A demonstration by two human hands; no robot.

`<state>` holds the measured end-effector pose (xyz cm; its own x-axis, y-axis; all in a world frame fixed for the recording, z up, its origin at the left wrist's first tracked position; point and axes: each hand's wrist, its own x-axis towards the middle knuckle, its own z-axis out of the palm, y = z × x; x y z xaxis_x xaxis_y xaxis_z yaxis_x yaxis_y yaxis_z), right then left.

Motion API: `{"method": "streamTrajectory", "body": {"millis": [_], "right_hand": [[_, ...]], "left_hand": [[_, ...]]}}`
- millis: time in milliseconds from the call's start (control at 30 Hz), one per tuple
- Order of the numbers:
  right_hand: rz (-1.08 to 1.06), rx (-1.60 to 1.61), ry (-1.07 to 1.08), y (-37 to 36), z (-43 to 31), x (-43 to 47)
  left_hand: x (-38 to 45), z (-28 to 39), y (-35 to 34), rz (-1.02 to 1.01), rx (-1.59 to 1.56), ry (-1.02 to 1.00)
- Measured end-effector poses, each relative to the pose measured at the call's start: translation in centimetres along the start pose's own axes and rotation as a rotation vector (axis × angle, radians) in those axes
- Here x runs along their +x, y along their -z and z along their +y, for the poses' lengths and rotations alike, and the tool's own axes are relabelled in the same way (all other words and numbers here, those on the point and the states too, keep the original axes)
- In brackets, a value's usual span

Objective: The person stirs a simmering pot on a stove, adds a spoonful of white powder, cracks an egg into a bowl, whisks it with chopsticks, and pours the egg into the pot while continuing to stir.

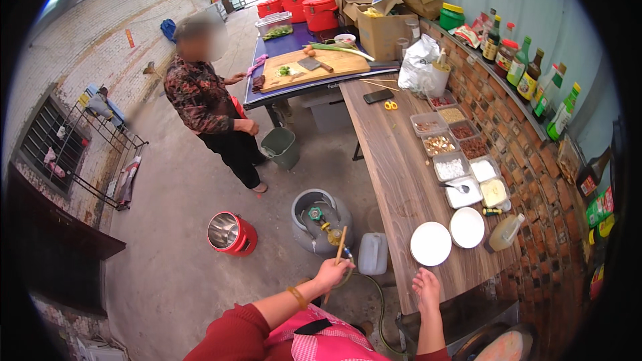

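My left hand (pixel 333 272) grips a slim wooden stick (pixel 341 243), possibly chopsticks, which slants upward out of the fist over the gas cylinder (pixel 301 233). At the front of the wood-grain table, my right hand (pixel 426 286) has its fingers slightly curled, with nothing visible in them. Just beyond it lies a round white plate or bowl (pixel 430 243); a second white one (pixel 467 227) is beside it. A plastic bottle of yellowish liquid (pixel 505 233) stands to their right. Farther up are boxes of seasonings, including white powder with a spoon (pixel 460 193).
A person (pixel 200 90) stands at a blue table bearing a wooden cutting board (pixel 286 67) with a cleaver (pixel 310 63). On the floor are a red steel-lined bucket (pixel 246 238), a green bin (pixel 288 150) and a plastic jug (pixel 373 254). Sauce bottles (pixel 517 62) line the brick ledge.
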<state>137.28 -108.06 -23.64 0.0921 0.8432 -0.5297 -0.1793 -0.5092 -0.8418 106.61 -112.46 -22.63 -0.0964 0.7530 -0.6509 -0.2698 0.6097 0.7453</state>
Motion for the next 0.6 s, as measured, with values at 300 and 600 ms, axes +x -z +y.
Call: {"method": "streamTrajectory", "body": {"millis": [300, 600], "right_hand": [[-0.091, -0.281, 0.217, -27.7, 0.5, 5.0], [-0.159, -0.307, 0.337, -58.7, -4.6, 14.0]], "left_hand": [[2.1, 5.7, 27.4, 0.06, -0.145, 0.075], [3.2, 18.4, 50.0, 0.186, -0.019, 0.021]]}}
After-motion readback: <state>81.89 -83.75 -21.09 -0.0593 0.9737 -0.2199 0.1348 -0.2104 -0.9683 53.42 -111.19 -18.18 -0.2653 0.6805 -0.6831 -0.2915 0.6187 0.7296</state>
